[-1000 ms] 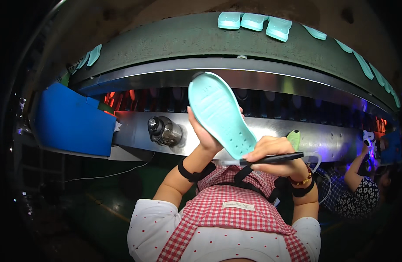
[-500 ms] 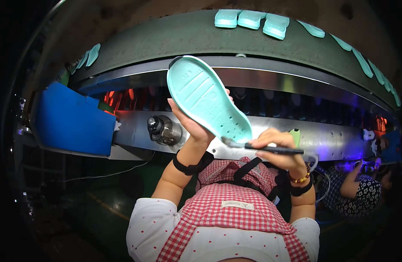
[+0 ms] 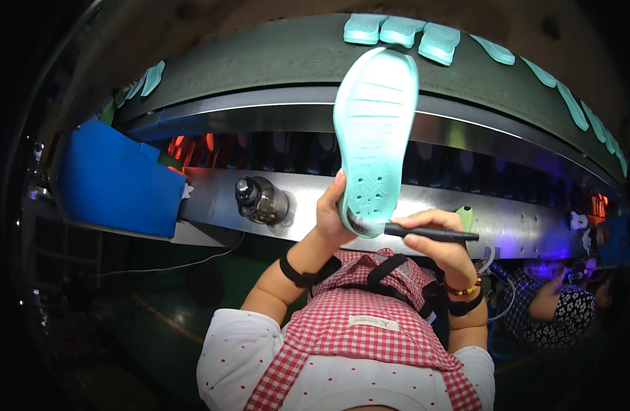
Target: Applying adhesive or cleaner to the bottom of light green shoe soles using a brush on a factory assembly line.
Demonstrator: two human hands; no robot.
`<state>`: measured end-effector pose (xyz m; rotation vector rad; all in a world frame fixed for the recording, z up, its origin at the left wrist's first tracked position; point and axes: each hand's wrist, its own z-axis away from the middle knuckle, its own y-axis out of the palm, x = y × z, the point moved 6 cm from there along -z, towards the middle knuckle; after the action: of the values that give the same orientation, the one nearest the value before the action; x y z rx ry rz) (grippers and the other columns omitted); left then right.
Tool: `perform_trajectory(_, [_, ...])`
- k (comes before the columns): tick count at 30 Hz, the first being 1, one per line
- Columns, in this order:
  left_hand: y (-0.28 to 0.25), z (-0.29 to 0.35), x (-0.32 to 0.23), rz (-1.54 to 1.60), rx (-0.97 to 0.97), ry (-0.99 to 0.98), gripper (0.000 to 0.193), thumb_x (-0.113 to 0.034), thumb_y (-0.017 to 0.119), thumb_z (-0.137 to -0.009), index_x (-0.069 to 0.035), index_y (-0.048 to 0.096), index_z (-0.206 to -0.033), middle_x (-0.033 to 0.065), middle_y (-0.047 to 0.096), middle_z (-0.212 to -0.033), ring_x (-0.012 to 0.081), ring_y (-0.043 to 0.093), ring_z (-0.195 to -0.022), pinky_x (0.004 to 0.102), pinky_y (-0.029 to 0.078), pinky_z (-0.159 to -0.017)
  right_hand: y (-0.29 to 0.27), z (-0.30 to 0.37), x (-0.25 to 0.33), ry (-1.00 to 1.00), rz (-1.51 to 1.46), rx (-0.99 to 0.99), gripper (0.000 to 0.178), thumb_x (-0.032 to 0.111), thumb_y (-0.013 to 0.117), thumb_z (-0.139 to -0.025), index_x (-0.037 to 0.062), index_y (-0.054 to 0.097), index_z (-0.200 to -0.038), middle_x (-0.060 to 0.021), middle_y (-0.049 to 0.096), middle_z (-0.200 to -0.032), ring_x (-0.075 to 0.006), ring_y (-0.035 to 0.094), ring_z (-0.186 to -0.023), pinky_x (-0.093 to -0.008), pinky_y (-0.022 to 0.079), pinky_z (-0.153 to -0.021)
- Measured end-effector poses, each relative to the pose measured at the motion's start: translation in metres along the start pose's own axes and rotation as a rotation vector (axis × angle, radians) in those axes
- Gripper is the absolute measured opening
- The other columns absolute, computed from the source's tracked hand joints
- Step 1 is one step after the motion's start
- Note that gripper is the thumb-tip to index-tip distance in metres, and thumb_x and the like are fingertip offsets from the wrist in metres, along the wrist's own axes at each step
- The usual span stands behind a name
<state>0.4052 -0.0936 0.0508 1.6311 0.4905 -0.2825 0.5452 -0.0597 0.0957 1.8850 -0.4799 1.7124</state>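
A mint-green shoe sole (image 3: 376, 130) stands up in front of me, its long end pointing away and its holed end near my body. My left hand (image 3: 331, 212) grips that near end along its left edge, the fingers partly hidden behind it. In my right hand (image 3: 435, 240) is a brush with a black handle (image 3: 438, 234), pinched between thumb and fingers. The brush's bristles touch the near rim of the sole. Bright light washes out the sole's upper half.
A glass bottle with a dark cap (image 3: 261, 201) stands on the metal ledge (image 3: 308, 185). Beyond runs a green conveyor belt (image 3: 260, 61) carrying several mint soles (image 3: 439, 44). A blue box (image 3: 123, 179) is at left, a light-green piece (image 3: 465, 218) at right. Another person (image 3: 558, 308) sits at far right.
The sole has turned more upright and shifted right, with its far end now over the belt. Along its near rim the brush tip has stayed close while the left hand moved right.
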Motion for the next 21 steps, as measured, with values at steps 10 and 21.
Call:
perform_trajectory(10, [0.013, 0.002, -0.001, -0.466, 0.075, -0.524, 0.050, -0.032, 0.045, -0.084, 0.004, 0.045, -0.118, 0.0170, 0.055, -0.109, 0.0221, 0.056, -0.096, 0.0324, 0.044, -0.085, 0.014, 0.002, 0.036, -0.295, 0.487, 0.484, 0.021, -0.001, 0.066, -0.069, -0.0001, 0.062, -0.089, -0.0136, 0.064, -0.091, -0.0244, 0.063, -0.086, -0.0315, 0.050, -0.074])
perform_trajectory(21, [0.018, 0.016, -0.003, -0.588, 0.111, -0.667, 0.058, -0.028, 0.052, -0.080, 0.005, 0.037, -0.125, 0.0156, 0.052, -0.115, 0.0193, 0.054, -0.099, 0.0286, 0.043, -0.084, 0.003, 0.017, 0.061, -0.340, 0.732, 0.646, 0.016, 0.000, 0.064, -0.070, 0.0019, 0.063, -0.087, -0.0145, 0.064, -0.092, -0.0263, 0.064, -0.084, -0.0307, 0.050, -0.072])
